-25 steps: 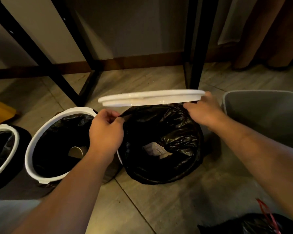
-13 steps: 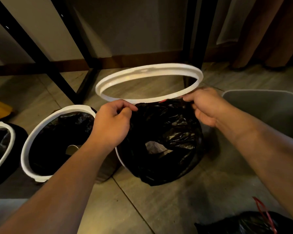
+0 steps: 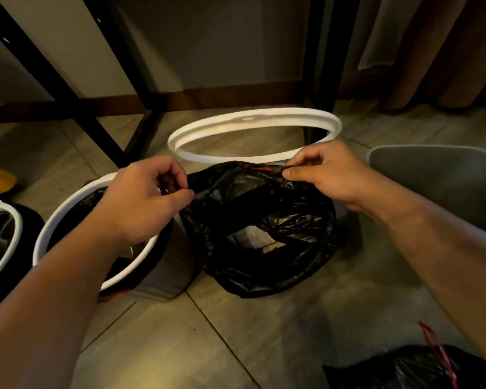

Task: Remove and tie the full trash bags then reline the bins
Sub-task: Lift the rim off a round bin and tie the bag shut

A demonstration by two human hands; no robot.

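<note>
A black trash bag [image 3: 264, 270] fills the middle bin, with paper showing inside it. My left hand [image 3: 149, 200] pinches the bag's left rim. My right hand [image 3: 328, 175] pinches the far right rim, where a red drawstring [image 3: 260, 169] shows. The bin's white retaining ring [image 3: 253, 116] is off the bin and sits just behind the bag, tilted toward me. I cannot tell whether my right fingers still touch it. The bin itself is hidden under the bag.
A second bin with a white ring [image 3: 68, 209] and black liner stands at left, and a third bin [image 3: 0, 209] at the far left edge. A grey bin [image 3: 432, 175] stands at right. A tied black bag [image 3: 404, 369] lies bottom right. Black table legs [image 3: 320, 66] rise behind.
The white ring came up off the middle bin and moved back behind the bag. Both hands shifted from the ring to pinching the bag's rim.
</note>
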